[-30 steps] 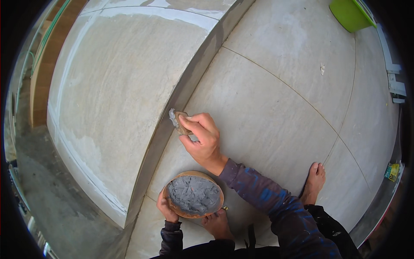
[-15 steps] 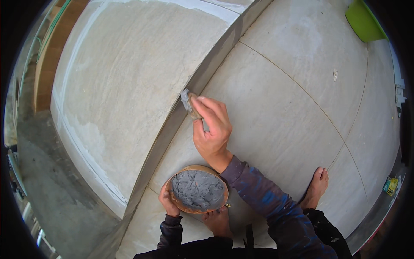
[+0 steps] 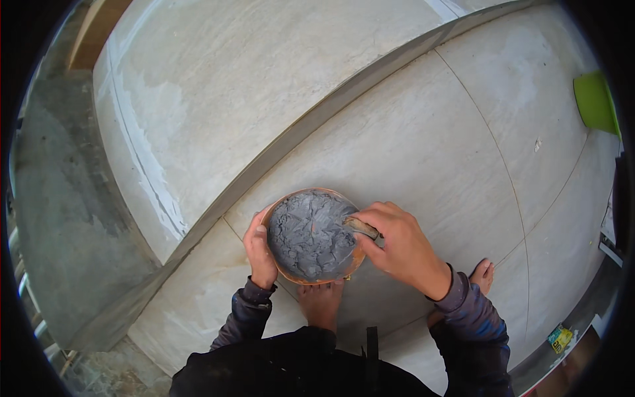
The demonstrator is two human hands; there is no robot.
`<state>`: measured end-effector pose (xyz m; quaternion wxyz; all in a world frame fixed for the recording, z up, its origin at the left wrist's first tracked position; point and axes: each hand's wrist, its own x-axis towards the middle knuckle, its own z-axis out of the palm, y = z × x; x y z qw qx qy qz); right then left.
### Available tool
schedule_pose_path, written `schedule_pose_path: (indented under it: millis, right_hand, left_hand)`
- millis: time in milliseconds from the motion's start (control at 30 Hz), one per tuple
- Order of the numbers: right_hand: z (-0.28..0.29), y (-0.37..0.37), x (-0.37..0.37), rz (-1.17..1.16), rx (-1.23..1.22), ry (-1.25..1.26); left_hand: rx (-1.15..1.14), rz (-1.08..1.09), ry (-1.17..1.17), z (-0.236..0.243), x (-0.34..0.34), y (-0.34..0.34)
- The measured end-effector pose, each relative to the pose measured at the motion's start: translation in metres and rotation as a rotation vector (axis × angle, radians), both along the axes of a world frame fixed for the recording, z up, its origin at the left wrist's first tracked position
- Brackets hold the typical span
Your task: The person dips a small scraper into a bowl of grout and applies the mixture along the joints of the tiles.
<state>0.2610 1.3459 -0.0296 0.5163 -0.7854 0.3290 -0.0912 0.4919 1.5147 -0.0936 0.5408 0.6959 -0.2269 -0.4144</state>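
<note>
Two bare hands are busy: the left hand (image 3: 260,257) clasps the side of an orange-rimmed bowl (image 3: 358,259) of grey paste (image 3: 307,235), and the right hand (image 3: 400,245) pinches a small brown scraper (image 3: 362,229) at the paste's right edge. The bowl is over the tiled floor (image 3: 423,145), near a low step (image 3: 317,116).

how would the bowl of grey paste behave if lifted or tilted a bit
The bowl probably feels heavy for its size, holding so much dense-looking grey paste. The paste likely won't slosh, since its surface keeps rough ridges.

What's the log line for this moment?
left hand: holds bowl at left | right hand: pinches small tool at bowl's right edge | contents: grey paste
</note>
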Motion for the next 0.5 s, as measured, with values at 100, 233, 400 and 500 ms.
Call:
schedule_pose_path:
  millis: [100, 233, 400, 500]
  right_hand:
    - [0.001, 0.017, 0.008, 0.055, -0.165, 0.06]
    - [-0.007, 0.033, 0.016, 0.127, -0.296, 0.121]
    - [-0.015, 0.052, 0.021, 0.136, -0.307, 0.049]
    - [-0.017, 0.058, 0.019, 0.125, -0.209, 0.032]
  left_hand:
    - [-0.035, -0.028, -0.121, 0.006, 0.0, 0.0]
    - [-0.038, -0.055, -0.248, 0.01, -0.005, 0.002]
    - [-0.057, 0.038, -0.275, -0.003, -0.008, 0.009]
    - [-0.068, 0.083, -0.242, -0.013, -0.009, 0.012]
